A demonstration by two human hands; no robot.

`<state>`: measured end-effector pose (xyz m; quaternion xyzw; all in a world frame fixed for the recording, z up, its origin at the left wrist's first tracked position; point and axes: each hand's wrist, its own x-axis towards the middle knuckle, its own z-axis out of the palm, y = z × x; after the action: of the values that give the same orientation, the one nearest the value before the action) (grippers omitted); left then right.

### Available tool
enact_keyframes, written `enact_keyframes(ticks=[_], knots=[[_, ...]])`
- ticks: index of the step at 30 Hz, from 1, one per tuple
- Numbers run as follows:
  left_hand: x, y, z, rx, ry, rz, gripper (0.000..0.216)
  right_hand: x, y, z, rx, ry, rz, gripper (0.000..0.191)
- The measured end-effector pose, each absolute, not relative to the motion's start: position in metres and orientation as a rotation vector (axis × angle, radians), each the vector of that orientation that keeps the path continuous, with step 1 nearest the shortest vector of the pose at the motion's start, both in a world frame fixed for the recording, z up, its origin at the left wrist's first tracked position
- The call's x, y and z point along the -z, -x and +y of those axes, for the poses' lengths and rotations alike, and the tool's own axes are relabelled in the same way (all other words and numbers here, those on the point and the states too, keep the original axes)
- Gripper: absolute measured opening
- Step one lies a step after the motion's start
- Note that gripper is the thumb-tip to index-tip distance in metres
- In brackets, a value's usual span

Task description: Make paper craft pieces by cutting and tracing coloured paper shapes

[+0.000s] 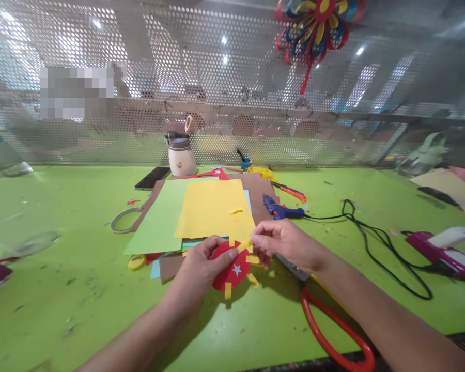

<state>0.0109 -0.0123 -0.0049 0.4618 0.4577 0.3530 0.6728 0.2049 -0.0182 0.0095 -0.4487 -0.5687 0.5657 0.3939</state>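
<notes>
My left hand (pixel 201 268) grips a round red paper disc (pixel 227 271) by its upper left side, thumb on top. A small pale star (pixel 237 270) sits on the disc, and short yellow paper strips (pixel 228 291) stick out around its rim. At the disc's upper right edge, my right hand (pixel 281 243) pinches a yellow paper strip (pixel 245 246) between thumb and fingers. Below my right wrist lie large scissors with red handles (pixel 313 323), their blades partly hidden. Just beyond my hands, a yellow paper sheet (pixel 213 206) rests on a light green sheet (pixel 158 217).
A blue glue gun (pixel 281 207) with a black cord lies right of the papers. Behind stand a white cup (pixel 182 157) and a phone (pixel 152 177). A tape ring (pixel 126 219) is at left, a purple tool (pixel 444 253) at right. Perforated metal screen (pixel 232 103) closes the back.
</notes>
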Motion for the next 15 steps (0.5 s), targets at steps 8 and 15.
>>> enact_keyframes(ticks=[8,15], knots=[[0.003,-0.0112,-0.0147,-0.804,-1.062,1.061,0.031,-0.0083,-0.1986,-0.0221,-1.4,1.145,-1.422,0.03],[0.002,-0.0104,-0.0151,-0.797,-1.057,1.059,0.033,-0.0072,-0.1982,-0.0219,-1.426,1.138,-1.405,0.022]])
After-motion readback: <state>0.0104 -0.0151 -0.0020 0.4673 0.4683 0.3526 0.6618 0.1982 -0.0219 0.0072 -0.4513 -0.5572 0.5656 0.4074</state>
